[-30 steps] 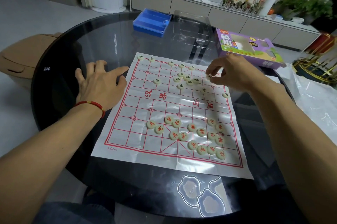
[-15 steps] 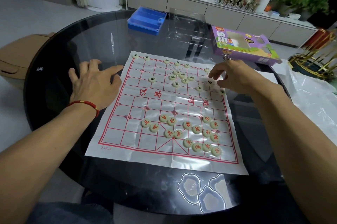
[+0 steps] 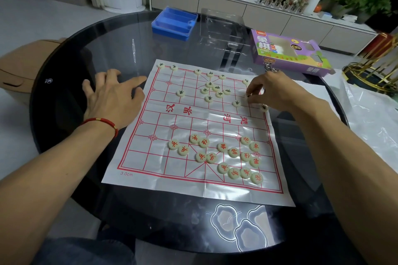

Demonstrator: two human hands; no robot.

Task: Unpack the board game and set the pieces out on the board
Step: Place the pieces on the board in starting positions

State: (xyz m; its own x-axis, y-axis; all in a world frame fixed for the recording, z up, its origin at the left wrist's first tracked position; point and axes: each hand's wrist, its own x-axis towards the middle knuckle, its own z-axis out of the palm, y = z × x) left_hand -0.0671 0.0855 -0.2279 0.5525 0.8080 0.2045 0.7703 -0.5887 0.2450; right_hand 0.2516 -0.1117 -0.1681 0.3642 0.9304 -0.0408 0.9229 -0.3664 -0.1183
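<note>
My right hand (image 3: 271, 92) was at about 2 o'clock on the board (image 3: 193, 126), fingertips curled down and pinching a black-lettered piece (image 3: 247, 95) near the right edge, though the piece was mostly hidden under my fingers, so I could not be sure of the hold. My left hand (image 3: 112, 101) lay flat with straight, spread fingers on the glass table (image 3: 86, 49) at 9 o'clock, its index tip just touching the board's edge to pin the thin sheet.

To do this well, I judged I should lower the piece squarely onto a line crossing, release it without nudging the 2 black pieces just beside it, one at the edge (image 3: 263, 108) and one inward (image 3: 236, 103), and keep the left hand pressing so the sheet would not slide. The red pieces (image 3: 217, 154) sat clumped at 5 o'clock, unsorted, and a black cluster (image 3: 215, 90) waited at 12 o'clock.

Compared with 1 second earlier, my right hand had dropped from above the middle files outward to the right edge; the left had barely shifted.
</note>
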